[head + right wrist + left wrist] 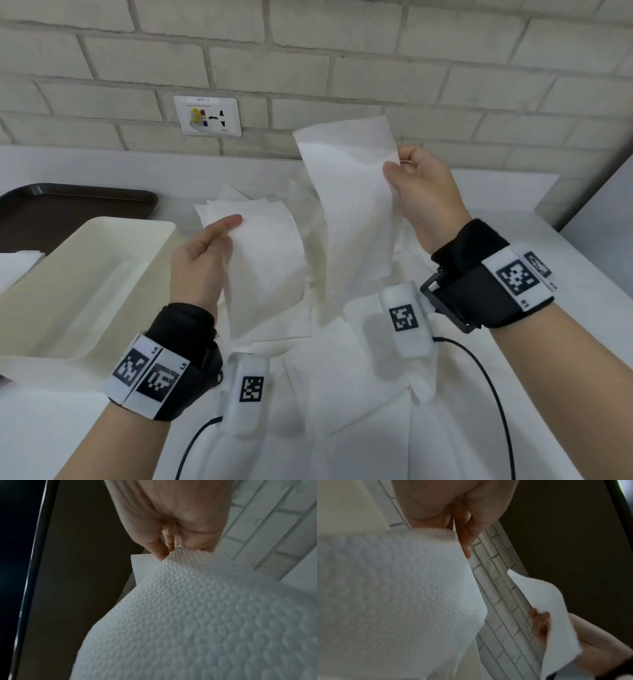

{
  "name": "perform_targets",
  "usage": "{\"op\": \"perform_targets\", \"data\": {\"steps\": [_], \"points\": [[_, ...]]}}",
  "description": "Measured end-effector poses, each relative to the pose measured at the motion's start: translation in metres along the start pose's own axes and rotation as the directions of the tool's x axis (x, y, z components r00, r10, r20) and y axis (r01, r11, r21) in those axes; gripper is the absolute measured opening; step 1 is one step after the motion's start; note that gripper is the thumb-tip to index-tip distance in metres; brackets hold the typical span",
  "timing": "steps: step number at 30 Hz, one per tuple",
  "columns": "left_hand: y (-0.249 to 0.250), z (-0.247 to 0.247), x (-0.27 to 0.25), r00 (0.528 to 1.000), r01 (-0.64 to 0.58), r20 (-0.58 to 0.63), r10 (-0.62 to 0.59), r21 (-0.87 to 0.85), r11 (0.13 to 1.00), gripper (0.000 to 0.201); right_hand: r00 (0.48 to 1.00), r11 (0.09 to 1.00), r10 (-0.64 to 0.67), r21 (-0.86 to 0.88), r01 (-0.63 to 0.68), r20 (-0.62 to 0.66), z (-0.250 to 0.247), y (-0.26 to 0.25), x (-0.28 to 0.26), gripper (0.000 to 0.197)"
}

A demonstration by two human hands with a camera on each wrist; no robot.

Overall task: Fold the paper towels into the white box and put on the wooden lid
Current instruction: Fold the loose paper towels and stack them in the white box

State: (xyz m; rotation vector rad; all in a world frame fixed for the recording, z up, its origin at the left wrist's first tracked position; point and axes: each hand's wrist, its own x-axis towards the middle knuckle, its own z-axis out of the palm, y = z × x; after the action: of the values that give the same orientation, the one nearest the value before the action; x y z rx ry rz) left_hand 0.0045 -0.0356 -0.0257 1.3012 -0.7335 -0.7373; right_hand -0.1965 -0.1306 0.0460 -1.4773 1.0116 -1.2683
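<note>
My left hand pinches one towel w/ thumb on top and fingers curled behind it, held up just right of the box. My right hand pinches a 2nd towel at its right edge, thumb and fingers closed on the paper; that sheet is raised higher, hanging down toward the counter, its top corner in front of the brick wall. The two sheets are apart, w/ a gap between them. In the wrist views each sheet fills most of the picture, embossed texture clear near the grip, blurred further out. Below both hands lies a loose pile of more towels, overlapping, spread across the counter btwn my forearms. The box sits at left on the counter, open top, long side running toward me; can't see any paper inside it. Behind the box is a dark tray, against the wall. A folded white stack shows at the far left edge, partly cut off. A wall socket sits above the counter's back edge.
</note>
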Motion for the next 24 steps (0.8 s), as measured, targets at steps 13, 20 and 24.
{"op": "perform_targets", "data": {"steps": [13,20,24], "points": [[0.009,0.024,-0.019,0.995,-0.078,0.07,0.077,0.004,0.997,0.031,0.979,0.971,0.069,-0.239,-0.022,0.19,0.046,0.027,-0.019,0.005],[0.002,0.004,-0.013,0.991,-0.097,-0.084,0.106,0.102,0.99,0.017,0.967,0.881,0.115,-0.473,0.007,0.228,0.048,0.044,-0.006,0.027],[-0.002,-0.011,-0.008,0.985,-0.068,-0.149,0.081,0.095,0.993,0.018,0.851,0.599,0.306,-0.781,0.175,0.426,0.044,0.056,0.001,0.06]]}}
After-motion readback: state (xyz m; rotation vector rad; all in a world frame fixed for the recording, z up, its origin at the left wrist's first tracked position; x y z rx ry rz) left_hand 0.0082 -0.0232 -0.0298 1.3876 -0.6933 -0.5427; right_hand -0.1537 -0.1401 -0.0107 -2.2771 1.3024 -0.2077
